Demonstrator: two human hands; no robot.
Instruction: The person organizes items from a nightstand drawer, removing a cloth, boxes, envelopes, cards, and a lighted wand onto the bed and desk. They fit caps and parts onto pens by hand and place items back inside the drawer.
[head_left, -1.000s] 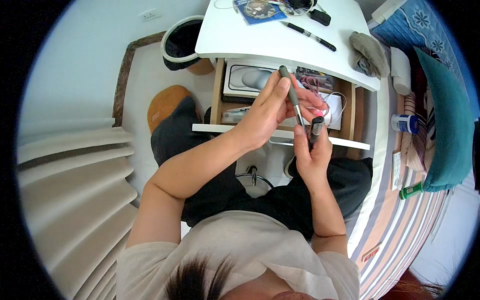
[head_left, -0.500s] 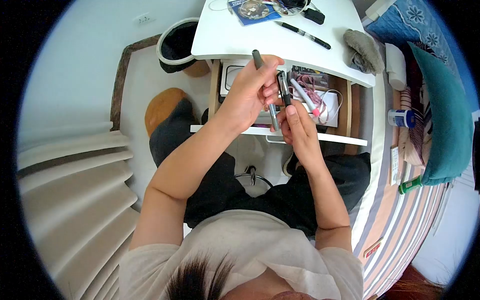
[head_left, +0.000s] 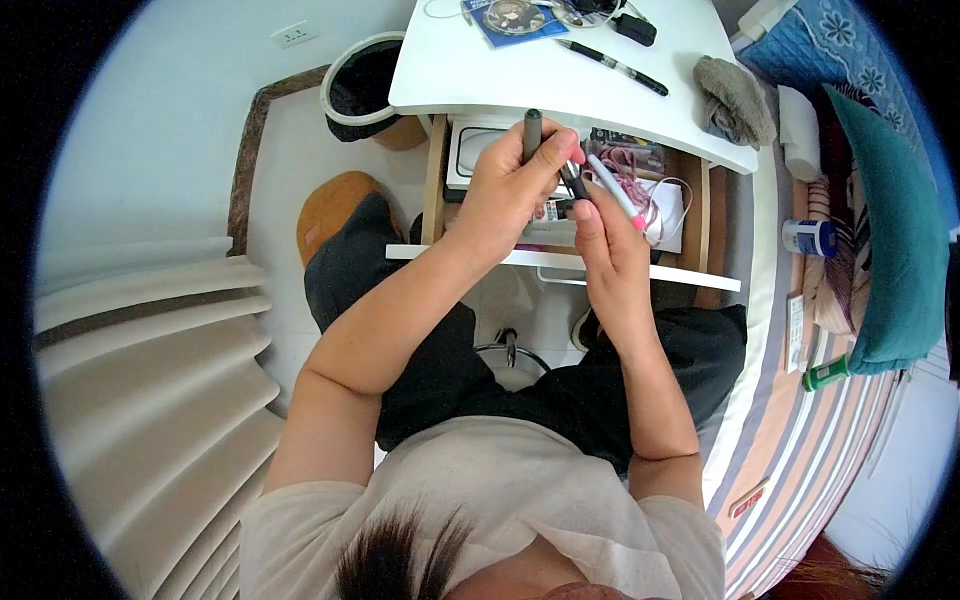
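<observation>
My left hand (head_left: 507,195) is closed round a dark grey pen (head_left: 532,128), whose upper end sticks out above the thumb. Its thumb and fingertips also meet the upper end of a black pen (head_left: 575,184). The lower part of that black pen is in my right hand (head_left: 615,240), closed with the thumb along it. Both hands are over an open drawer (head_left: 440,180). Behind my right hand, a white pen with a pink end (head_left: 612,188) lies in the drawer, beside a pink cord (head_left: 632,172). My fingers hide the black pen's tip.
The white desk (head_left: 500,75) above the drawer bears another black pen (head_left: 615,68), a grey cloth (head_left: 733,100) and a blue card (head_left: 510,25). A lined bin (head_left: 365,85) stands left. On the right is a striped bed (head_left: 770,440) with a green cushion (head_left: 890,230).
The grey pen has turned more upright in my left hand, and its lower end is now hidden. My left fingertips have moved onto the black pen's upper end. The whole view shifted slightly.
</observation>
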